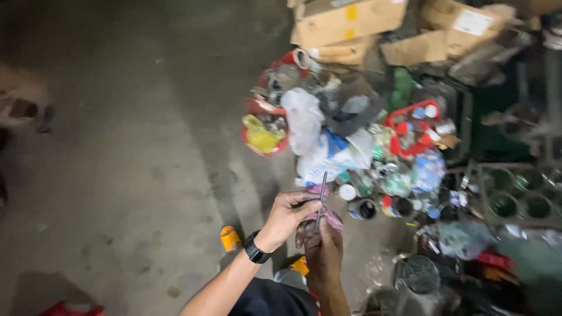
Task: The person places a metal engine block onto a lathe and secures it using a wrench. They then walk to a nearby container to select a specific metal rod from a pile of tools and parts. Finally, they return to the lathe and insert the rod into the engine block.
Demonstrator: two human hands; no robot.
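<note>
Lower centre of frame: L hand (pixel 287 216) & R hand (pixel 322 248) together, both pinching thin rod (pixel 321 199); rod axis near-vertical, tip toward clutter pile (pixel 351 140) above.

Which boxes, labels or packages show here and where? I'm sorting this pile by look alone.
Cardboard box: top centre, brown, yellow tape strip.
Second cardboard box: top right, brown, with a white rectangular label.
White plastic bag: centre of the pile, crumpled.
Red crate: right of it, holding small capped containers.
</note>
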